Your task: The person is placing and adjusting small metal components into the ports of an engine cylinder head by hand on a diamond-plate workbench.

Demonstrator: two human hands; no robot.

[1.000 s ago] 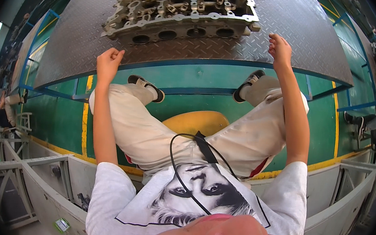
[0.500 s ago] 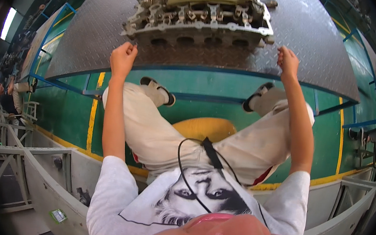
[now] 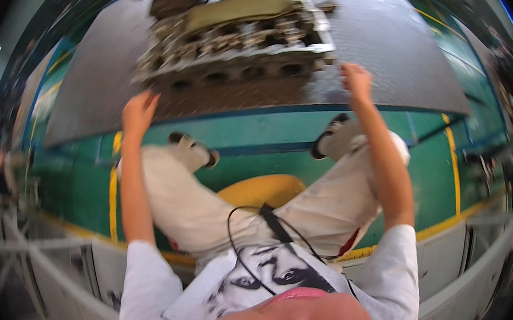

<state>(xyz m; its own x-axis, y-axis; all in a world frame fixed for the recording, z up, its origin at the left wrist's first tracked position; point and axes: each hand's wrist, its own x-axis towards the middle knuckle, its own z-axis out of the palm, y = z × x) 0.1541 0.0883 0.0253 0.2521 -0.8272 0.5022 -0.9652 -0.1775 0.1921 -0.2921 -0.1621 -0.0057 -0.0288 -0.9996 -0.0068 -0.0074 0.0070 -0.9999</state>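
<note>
A large grey metal engine block (image 3: 237,45) with rows of round bores lies on a grey steel plate (image 3: 392,55) ahead of me. My left hand (image 3: 139,113) is raised near the block's lower left corner, fingers loosely curled, holding nothing. My right hand (image 3: 355,82) is up beside the block's right end, also with nothing in it. Neither hand clearly touches the block. Below them are my legs in light trousers and dark-soled shoes (image 3: 195,150). The picture is blurred by motion.
I sit on a yellow stool (image 3: 253,191) over a green floor (image 3: 271,136) with yellow lines. Grey metal frames and rails (image 3: 23,242) stand at the lower left and right. A black cable (image 3: 248,234) hangs over my white printed shirt.
The view has swung, so the engine block now sits closer and tilted. Both hands have risen toward the block's two ends and the picture has become blurred.
</note>
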